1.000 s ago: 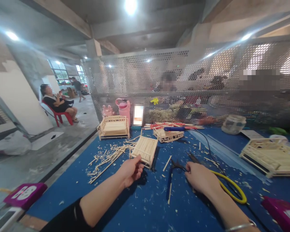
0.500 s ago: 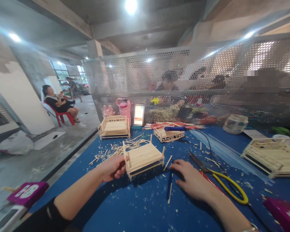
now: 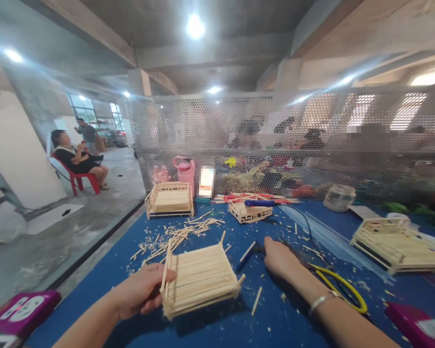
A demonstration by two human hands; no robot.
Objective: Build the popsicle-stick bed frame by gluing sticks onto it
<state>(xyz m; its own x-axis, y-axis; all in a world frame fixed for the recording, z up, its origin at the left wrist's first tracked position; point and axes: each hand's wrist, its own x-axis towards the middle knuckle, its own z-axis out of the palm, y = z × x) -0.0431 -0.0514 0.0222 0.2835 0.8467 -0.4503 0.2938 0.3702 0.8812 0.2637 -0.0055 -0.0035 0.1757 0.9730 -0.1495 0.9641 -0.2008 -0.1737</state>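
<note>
My left hand is closed on the left end of a miniature bed made of pale wooden sticks. It is tilted just over the blue table, its slatted top facing me, posts standing at its corners. To the right of it, my right hand is closed, its fingers partly hidden, around what looks like a slim dark tool. One loose wooden stick lies beside that tool and another stick rests nearer me. Under my right forearm the yellow-handled pliers are partly covered.
Several finished stick models, such as a small bed, stand around the table. A blue-handled corded tool rests on one. Stick scraps, a glass jar and a pink bottle sit before a perforated screen.
The miniature bed has come nearer with my left hand, its top turned more toward me. My right hand has gone from spread fingers to a closed grip on the dark tool.
</note>
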